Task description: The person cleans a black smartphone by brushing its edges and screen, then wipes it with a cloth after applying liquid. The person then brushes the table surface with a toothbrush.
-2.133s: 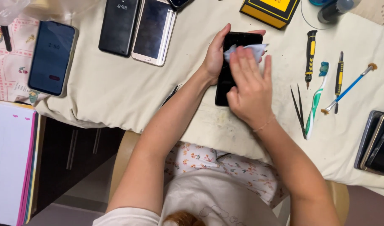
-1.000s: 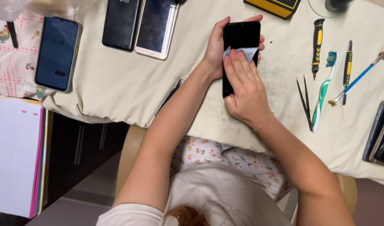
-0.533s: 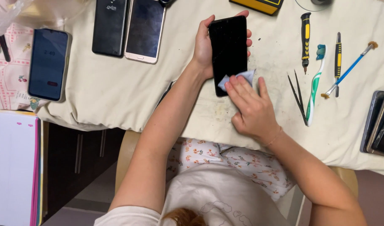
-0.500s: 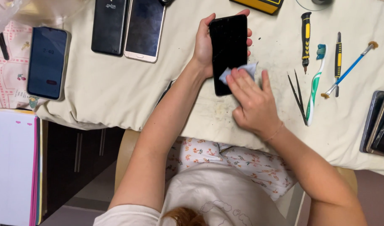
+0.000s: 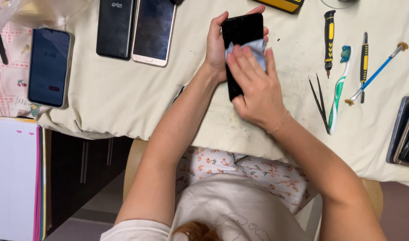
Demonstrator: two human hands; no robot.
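Above the cloth-covered desk (image 5: 101, 102), the left hand (image 5: 215, 49) grips a black phone (image 5: 242, 31) along its left edge, with fingertips wrapped over the top and far side. The phone is held lengthwise, screen up, slightly clear of the cloth. The right hand (image 5: 253, 91) lies flat across the lower half of the screen, fingers together, pressing a small pale wipe (image 5: 257, 47) against the glass. Both hands are thus closed on the same phone, one clamping it, one bearing down on it.

To the right of the hands lie the tools, well apart from the phone: black tweezers (image 5: 319, 103), a green and white toothbrush (image 5: 337, 91), a black and yellow screwdriver (image 5: 329, 38), a slimmer yellow and black tool (image 5: 364, 60) and a blue-handled brush (image 5: 376, 73). At the right edge a stack of dark phones (image 5: 405, 134) is partly cut off.

To the left, two phones lie side by side: a black one (image 5: 116, 29) back up, and a white-framed one (image 5: 154, 31) screen up. Farther left a dark blue phone (image 5: 49, 67) rests on a patterned cloth (image 5: 6, 85). A yellow and black case (image 5: 280, 4) touches the top edge of view.
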